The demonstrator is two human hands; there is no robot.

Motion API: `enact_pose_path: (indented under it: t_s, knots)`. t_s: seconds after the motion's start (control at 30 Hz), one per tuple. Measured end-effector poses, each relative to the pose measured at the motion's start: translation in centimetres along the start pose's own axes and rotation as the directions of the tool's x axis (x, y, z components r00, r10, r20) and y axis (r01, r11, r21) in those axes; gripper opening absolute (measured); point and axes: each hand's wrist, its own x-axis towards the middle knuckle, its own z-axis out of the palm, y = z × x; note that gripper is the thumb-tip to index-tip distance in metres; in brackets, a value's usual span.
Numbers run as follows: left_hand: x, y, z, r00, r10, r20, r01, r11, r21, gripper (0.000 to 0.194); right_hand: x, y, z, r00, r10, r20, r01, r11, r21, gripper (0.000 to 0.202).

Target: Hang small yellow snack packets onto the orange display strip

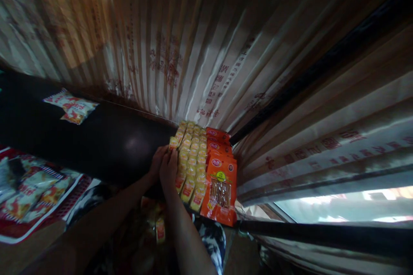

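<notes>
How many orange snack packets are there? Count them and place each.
At least 3, overlapping at the black shelf's right end: front packet, middle packet, back packet. More may be hidden beneath.

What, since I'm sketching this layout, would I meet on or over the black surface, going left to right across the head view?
White-and-red snack packaging → left hand → right hand → rows of small yellow packets → orange snack pouches.
</notes>
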Motion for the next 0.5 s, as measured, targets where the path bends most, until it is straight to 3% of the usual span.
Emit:
enact_pose_path:
  t_s: [0.5]
  knots:
    - [0.07, -0.18, 0.20, 1.000, -0.008, 0.012, 0.008, 0.998, -0.067, 0.038, 0.09, 0.06, 0.14, 0.999, 0.021, 0.029, -0.022, 0.999, 0.030, 0.052]
